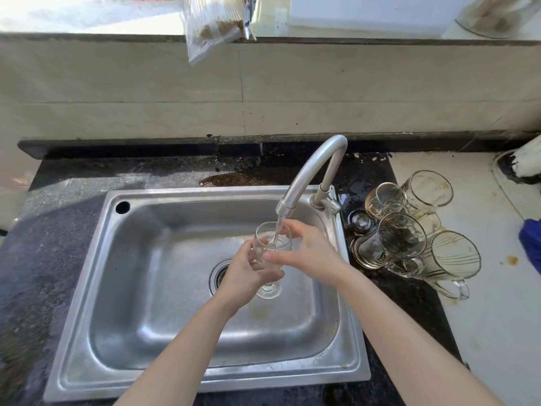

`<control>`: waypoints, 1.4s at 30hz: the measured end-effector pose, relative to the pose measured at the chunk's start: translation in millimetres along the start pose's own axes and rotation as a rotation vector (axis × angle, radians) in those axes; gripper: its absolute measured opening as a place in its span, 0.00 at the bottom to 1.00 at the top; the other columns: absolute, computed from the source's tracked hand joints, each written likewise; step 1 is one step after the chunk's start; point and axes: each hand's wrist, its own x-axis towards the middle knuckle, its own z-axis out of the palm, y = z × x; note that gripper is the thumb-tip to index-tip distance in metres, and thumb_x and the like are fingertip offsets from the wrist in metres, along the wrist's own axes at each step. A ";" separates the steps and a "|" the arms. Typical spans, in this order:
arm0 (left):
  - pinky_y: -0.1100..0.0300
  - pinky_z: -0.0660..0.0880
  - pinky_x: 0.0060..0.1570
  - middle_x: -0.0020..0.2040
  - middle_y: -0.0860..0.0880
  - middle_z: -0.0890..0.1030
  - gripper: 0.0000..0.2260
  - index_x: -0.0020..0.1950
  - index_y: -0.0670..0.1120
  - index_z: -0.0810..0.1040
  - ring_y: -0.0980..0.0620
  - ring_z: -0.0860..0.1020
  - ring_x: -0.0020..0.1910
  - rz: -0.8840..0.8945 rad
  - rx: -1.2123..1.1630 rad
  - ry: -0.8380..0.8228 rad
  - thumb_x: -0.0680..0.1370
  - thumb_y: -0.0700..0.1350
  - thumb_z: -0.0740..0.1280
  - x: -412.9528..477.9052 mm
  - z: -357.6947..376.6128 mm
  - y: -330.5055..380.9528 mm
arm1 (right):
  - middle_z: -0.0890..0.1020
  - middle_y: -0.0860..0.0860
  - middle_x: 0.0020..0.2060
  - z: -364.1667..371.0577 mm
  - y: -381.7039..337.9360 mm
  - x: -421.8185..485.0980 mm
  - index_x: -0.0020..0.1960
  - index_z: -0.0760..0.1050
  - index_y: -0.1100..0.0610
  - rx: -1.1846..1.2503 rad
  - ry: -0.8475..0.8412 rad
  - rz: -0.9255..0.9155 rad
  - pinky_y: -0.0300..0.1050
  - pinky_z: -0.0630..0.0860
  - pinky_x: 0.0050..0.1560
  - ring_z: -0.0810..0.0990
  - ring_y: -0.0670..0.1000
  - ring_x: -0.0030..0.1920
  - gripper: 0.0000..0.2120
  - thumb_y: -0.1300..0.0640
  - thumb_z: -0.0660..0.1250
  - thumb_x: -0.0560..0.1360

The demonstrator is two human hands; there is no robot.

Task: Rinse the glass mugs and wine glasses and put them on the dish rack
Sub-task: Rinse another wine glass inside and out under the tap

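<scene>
A clear wine glass (270,234) stands upright over the steel sink (164,288), right under the faucet spout (304,177). Water runs from the spout into its bowl. My left hand (247,273) grips the glass low on the bowl and stem, its foot showing below the fingers. My right hand (307,250) holds the bowl from the right, thumb across the front. On the counter right of the sink lie several dirty glass mugs (450,259) and wine glasses (386,200), tipped on their sides in a heap.
The drain (219,276) sits mid-sink behind my left wrist. A puddle (234,180) lies on the dark counter behind the sink. A plastic bag (210,24) hangs over the ledge above. A blue object (531,241) shows at the right edge. No dish rack is in view.
</scene>
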 end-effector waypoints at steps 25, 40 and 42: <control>0.56 0.74 0.52 0.39 0.51 0.82 0.15 0.54 0.45 0.77 0.53 0.83 0.40 -0.185 -0.048 -0.136 0.68 0.39 0.72 -6.4 -7.8 4.8 | 0.81 0.46 0.47 12.7 3.0 18.1 0.53 0.78 0.54 0.138 0.086 0.057 0.37 0.72 0.44 0.78 0.45 0.48 0.25 0.43 0.78 0.63; 0.59 0.73 0.29 0.28 0.48 0.71 0.31 0.43 0.40 0.77 0.53 0.67 0.23 -0.342 -0.178 -0.067 0.80 0.65 0.50 -11.6 -3.6 40.8 | 0.75 0.49 0.50 48.0 -10.3 29.4 0.53 0.71 0.53 0.117 0.410 -0.060 0.42 0.69 0.45 0.74 0.47 0.48 0.19 0.41 0.69 0.71; 0.60 0.73 0.27 0.26 0.49 0.70 0.32 0.42 0.39 0.77 0.53 0.67 0.22 -0.334 -0.125 -0.046 0.79 0.66 0.49 -13.0 -2.0 43.4 | 0.78 0.50 0.45 46.2 -13.5 33.1 0.45 0.73 0.52 0.201 0.404 -0.040 0.45 0.72 0.43 0.76 0.50 0.43 0.15 0.43 0.72 0.68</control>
